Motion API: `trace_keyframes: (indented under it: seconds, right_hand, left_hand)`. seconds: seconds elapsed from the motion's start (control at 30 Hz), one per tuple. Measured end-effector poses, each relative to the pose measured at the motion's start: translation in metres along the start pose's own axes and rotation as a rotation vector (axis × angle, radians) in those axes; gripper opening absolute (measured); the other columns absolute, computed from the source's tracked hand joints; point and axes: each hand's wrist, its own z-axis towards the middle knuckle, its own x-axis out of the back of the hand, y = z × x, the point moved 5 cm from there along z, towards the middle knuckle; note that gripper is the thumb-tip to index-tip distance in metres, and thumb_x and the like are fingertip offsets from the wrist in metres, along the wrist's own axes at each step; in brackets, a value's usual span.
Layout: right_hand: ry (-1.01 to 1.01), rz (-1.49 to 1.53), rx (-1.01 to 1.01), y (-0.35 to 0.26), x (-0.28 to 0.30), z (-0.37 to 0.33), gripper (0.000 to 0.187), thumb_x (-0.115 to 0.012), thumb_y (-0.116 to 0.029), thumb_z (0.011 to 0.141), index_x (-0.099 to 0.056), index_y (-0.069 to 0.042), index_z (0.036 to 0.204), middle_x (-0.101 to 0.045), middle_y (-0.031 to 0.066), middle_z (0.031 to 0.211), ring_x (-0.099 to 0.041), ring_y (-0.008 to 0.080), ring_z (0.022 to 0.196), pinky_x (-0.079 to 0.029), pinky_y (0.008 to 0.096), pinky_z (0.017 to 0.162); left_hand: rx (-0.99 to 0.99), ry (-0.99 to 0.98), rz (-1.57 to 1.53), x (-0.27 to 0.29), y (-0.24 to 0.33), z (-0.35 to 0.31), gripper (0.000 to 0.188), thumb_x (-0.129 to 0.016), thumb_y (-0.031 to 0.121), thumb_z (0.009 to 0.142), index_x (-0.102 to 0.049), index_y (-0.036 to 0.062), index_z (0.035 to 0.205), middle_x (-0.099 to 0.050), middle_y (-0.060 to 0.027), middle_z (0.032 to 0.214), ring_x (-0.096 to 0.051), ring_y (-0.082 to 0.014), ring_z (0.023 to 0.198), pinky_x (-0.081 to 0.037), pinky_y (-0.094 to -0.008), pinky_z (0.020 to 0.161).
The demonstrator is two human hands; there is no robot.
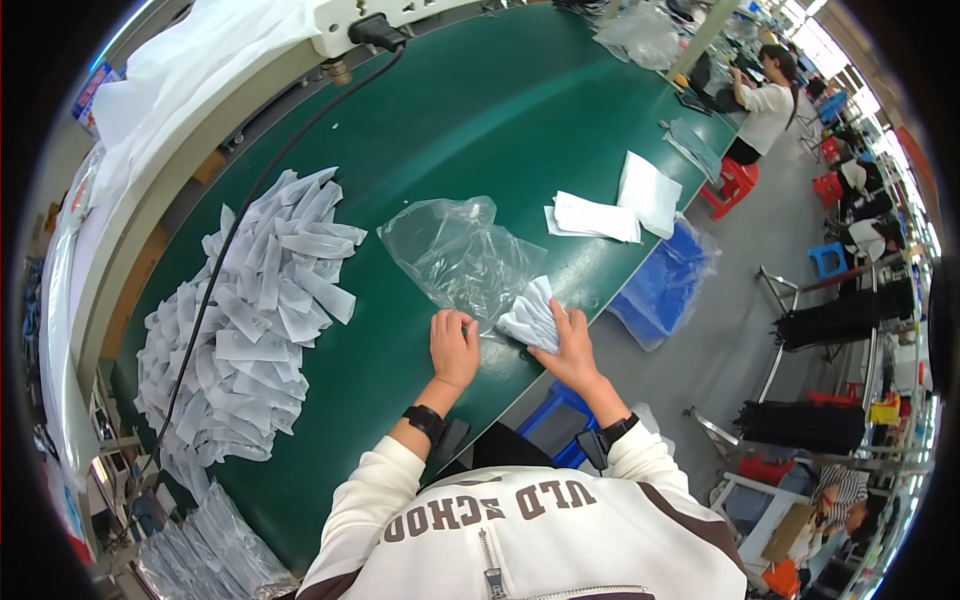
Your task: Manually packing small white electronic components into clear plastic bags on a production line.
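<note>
Just right of frame centre, a creased white bundle (528,314) points its narrow end upward, long axis near vertical, clasped by the right hand (572,350); the left hand (455,348) curls at a crinkled clear plastic bag (458,255), grip unclear.

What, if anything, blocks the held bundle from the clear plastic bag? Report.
Nothing visible: the white bundle in the right hand overlaps the clear plastic bag in view. The left hand lies left of the bundle.

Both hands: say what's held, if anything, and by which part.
Right hand grips a pale bundle by its right side. Left hand is at the near edge of the clear bag; whether it grips cannot be told.
</note>
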Motion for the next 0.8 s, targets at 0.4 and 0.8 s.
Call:
trace_keyframes:
  seconds: [0.4, 0.8]
  right_hand:
    - [-0.594, 0.897, -0.330, 0.009, -0.032, 0.038, 0.080, -0.079, -0.031, 0.075, -0.048, 0.000, 0.142, -0.057, 0.0160, 0.134, -0.055, 0.0235, 0.120, -0.041, 0.0335, 0.103]
    - [-0.415, 0.599, -0.339, -0.015, -0.094, 0.082, 0.068, -0.078, -0.035, 0.077, -0.056, 0.001, 0.130, -0.063, 0.0197, 0.116, -0.060, 0.0280, 0.106, -0.049, 0.0391, 0.090]
  left_hand:
    - [0.056, 0.110, 0.256, 0.007, 0.043, 0.033, 0.034, -0.070, 0.010, 0.078, -0.054, 0.0052, 0.108, -0.056, -0.0110, 0.109, -0.053, -0.0359, 0.103, -0.042, -0.0480, 0.088]
    - [-0.258, -0.009, -0.085, 0.053, 0.049, 0.036, 0.015, -0.058, 0.002, 0.088, -0.058, 0.0034, 0.103, -0.063, -0.0158, 0.090, -0.064, -0.0361, 0.082, -0.051, -0.0426, 0.068]
